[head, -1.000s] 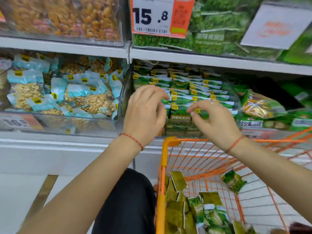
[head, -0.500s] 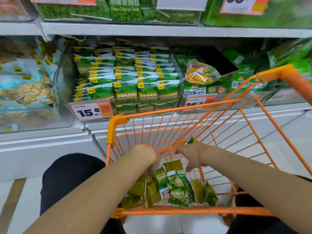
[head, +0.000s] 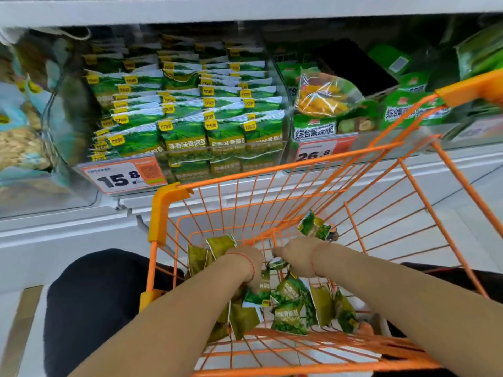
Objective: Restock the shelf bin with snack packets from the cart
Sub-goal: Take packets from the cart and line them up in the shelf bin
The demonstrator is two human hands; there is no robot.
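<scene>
Both hands are low inside the orange wire cart [head: 160,213], among loose green snack packets [head: 288,319] on its floor. My left hand [head: 245,263] curls its fingers down round packets in the pile; olive-backed packets [head: 220,244] stick up just behind it. My right hand [head: 295,255] is curled too, its fingertips pinching a small green packet [head: 277,263]. Another packet [head: 314,228] leans on the cart wires beyond that hand. The shelf bin [head: 190,148], with a 15.8 price tag [head: 122,178], holds several rows of upright green packets above the cart.
The bin on the right [head: 313,131], tagged 26.8, holds other green bags and an orange-filled bag [head: 324,91]. The bin on the left [head: 21,142] has pale blue nut packets. The cart's front rim touches the white shelf base [head: 81,221]. My dark-clad knees flank the cart.
Both hands left the shelf bin and dropped into the cart. My view has moved closer to the cart and bin, and the hands now close on packets in the pile.
</scene>
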